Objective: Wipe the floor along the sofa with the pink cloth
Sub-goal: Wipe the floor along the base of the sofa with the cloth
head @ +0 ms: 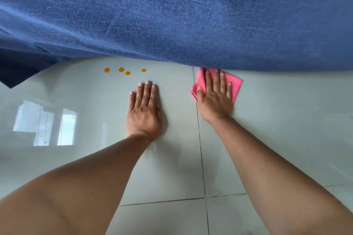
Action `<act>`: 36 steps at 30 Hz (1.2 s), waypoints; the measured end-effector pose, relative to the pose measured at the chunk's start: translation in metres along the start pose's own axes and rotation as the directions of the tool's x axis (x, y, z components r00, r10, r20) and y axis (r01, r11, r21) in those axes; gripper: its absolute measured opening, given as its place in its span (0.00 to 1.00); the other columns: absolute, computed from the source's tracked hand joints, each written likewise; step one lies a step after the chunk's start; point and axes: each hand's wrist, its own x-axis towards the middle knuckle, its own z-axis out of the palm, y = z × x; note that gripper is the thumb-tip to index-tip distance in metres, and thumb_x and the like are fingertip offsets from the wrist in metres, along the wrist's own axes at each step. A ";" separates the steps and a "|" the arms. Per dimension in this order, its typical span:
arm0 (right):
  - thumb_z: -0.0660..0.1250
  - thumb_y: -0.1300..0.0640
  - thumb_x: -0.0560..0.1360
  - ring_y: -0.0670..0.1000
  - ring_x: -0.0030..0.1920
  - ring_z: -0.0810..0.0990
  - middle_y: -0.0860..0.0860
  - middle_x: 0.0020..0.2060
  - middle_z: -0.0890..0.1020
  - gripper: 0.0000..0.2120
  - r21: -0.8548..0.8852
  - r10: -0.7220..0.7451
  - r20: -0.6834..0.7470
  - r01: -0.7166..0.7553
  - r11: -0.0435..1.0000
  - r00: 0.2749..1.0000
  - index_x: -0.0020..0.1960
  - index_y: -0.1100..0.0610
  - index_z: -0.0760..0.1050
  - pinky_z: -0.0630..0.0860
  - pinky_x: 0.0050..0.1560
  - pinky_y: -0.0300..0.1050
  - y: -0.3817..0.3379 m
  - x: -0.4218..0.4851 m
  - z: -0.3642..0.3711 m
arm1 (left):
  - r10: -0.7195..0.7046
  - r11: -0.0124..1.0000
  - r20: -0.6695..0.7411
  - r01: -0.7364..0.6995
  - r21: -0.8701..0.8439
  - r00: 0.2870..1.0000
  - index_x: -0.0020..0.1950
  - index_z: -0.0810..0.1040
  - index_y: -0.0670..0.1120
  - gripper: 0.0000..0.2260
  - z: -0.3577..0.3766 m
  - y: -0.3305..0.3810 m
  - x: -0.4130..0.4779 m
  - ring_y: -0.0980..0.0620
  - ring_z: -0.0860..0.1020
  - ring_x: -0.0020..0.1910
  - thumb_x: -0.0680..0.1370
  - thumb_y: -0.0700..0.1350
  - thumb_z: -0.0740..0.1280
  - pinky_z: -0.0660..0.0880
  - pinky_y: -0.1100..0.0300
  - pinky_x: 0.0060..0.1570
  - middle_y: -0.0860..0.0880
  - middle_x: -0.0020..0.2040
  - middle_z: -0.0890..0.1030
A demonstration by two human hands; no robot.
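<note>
Pink cloth [236,86]: folded, flat on the floor [286,120] at 1 o'clock, far edge touching the blue sofa [172,15].
Right hand [216,95]: fingers [215,80] extended and slightly spread, palm down on the cloth, gripping nothing; likely pressing for wiping contact.
Left hand [144,109]: flat on bare tile at centre, fingers straight and together, empty; apparently a brace.
Orange spots [124,71]: four, at 11 o'clock beside the sofa, unwiped.

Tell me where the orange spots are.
The orange spots lie on the floor by the sofa edge, ahead of the left hand.
</note>
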 end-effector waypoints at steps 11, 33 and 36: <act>0.48 0.44 0.81 0.54 0.80 0.49 0.51 0.81 0.53 0.29 -0.050 -0.552 0.118 0.560 0.827 0.826 0.81 0.50 0.53 0.51 0.78 0.59 0.021 -0.094 0.011 | 0.008 0.997 0.012 -0.007 -0.073 1.000 0.79 0.52 0.44 0.28 -0.003 -0.005 0.000 0.46 0.48 0.79 0.79 0.44 0.53 0.43 0.49 0.77 0.45 0.80 0.53; 0.48 0.43 0.80 0.55 0.80 0.53 0.54 0.80 0.55 0.31 -0.050 -0.456 0.076 0.460 0.887 0.887 0.80 0.55 0.54 0.51 0.78 0.58 -0.026 -0.063 0.011 | -0.218 0.976 -0.066 0.219 -0.001 0.974 0.79 0.50 0.44 0.31 -0.026 -0.122 -0.003 0.48 0.46 0.79 0.79 0.56 0.44 0.42 0.50 0.77 0.45 0.80 0.50; 0.48 0.47 0.83 0.56 0.80 0.52 0.55 0.80 0.56 0.28 -0.025 -0.152 0.012 0.152 0.988 0.988 0.80 0.55 0.53 0.46 0.79 0.57 -0.055 0.006 0.004 | -0.330 0.942 -0.076 0.333 0.036 0.941 0.79 0.49 0.43 0.33 -0.029 -0.148 -0.002 0.46 0.44 0.79 0.79 0.59 0.44 0.41 0.48 0.76 0.44 0.80 0.48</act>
